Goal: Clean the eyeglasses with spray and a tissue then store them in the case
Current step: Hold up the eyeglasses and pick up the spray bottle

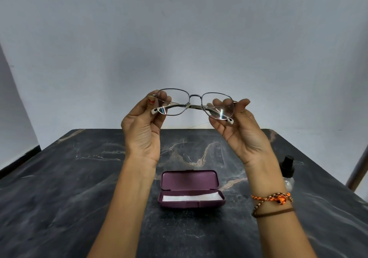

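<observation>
Fingers: left hand (142,126) pinches the left rim of the glasses (194,104) between thumb and fingertips; right hand (242,130) pinches the right rim the same way.
Glasses: held up at mid-frame, above the table (69,188) and touching nothing else; arms look folded behind the lenses, which catch streaks of light.
Step in hand: probably a check of the lenses against the pale wall before storing. Best done by gripping the metal rim only, keeping fingertips off the glass, and tilting slowly to show any smear.
Case (191,189): purple, lid open, at lower centre directly under the glasses; a white tissue (192,197) lies inside and may need lifting out first.
Spray bottle (287,173): lower right, partly hidden behind the right wrist, near enough to be knocked when that arm lowers.
Wristbands (272,204): orange and brown, on the right wrist.
</observation>
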Motion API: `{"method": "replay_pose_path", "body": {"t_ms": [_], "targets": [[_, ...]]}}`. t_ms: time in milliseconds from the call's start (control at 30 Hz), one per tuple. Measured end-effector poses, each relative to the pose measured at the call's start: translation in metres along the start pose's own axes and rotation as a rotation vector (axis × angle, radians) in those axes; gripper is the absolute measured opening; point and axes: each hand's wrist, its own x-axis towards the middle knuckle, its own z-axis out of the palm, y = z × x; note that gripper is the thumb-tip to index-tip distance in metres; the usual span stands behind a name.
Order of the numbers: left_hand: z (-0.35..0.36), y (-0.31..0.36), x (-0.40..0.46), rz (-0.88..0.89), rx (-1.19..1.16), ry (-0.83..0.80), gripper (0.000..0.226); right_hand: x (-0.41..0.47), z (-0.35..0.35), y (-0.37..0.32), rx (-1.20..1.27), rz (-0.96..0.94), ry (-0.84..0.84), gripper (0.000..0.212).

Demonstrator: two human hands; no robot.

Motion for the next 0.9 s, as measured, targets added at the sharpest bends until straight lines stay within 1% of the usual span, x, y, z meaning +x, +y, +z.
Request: {"method": "replay_pose_path", "body": {"t_ms": [100,200,267,300,367,433,567,667,733,833,900], "targets": [[0.001,0.0,-0.003,0.103,0.099,0.027,0.029,0.001,0.003,0.001,-0.058,-0.063,0.047,0.045],[0.005,0.0,-0.007,0.197,0.149,0.072,0.017,0.0,0.005,-0.001,-0.134,-0.129,0.099,0.033],[0.007,0.001,-0.008,0.296,0.195,0.067,0.01,-0.001,0.005,-0.003,-0.206,-0.159,0.127,0.028],[0.007,0.001,-0.009,0.353,0.224,0.06,0.02,-0.002,0.004,-0.004,-0.24,-0.186,0.139,0.028],[0.007,0.002,-0.011,0.441,0.285,0.014,0.039,-0.003,0.002,-0.007,-0.303,-0.25,0.166,0.027],[0.006,0.003,-0.011,0.5,0.352,-0.029,0.044,-0.004,-0.001,-0.01,-0.38,-0.311,0.182,0.025],[-0.005,0.004,-0.005,0.607,0.553,-0.089,0.03,-0.006,-0.006,-0.012,-0.573,-0.413,0.177,0.024],[-0.012,0.005,-0.003,0.678,0.668,-0.152,0.026,-0.005,-0.009,-0.011,-0.646,-0.483,0.162,0.022],[-0.016,0.007,-0.001,0.701,0.722,-0.215,0.023,-0.005,-0.013,-0.011,-0.741,-0.521,0.172,0.025],[-0.022,0.009,0.0,0.739,0.9,-0.315,0.021,-0.007,-0.02,-0.012,-0.939,-0.593,0.202,0.027],[-0.025,0.009,0.001,0.714,0.956,-0.356,0.021,-0.008,-0.022,-0.015,-1.009,-0.643,0.207,0.025]]}}
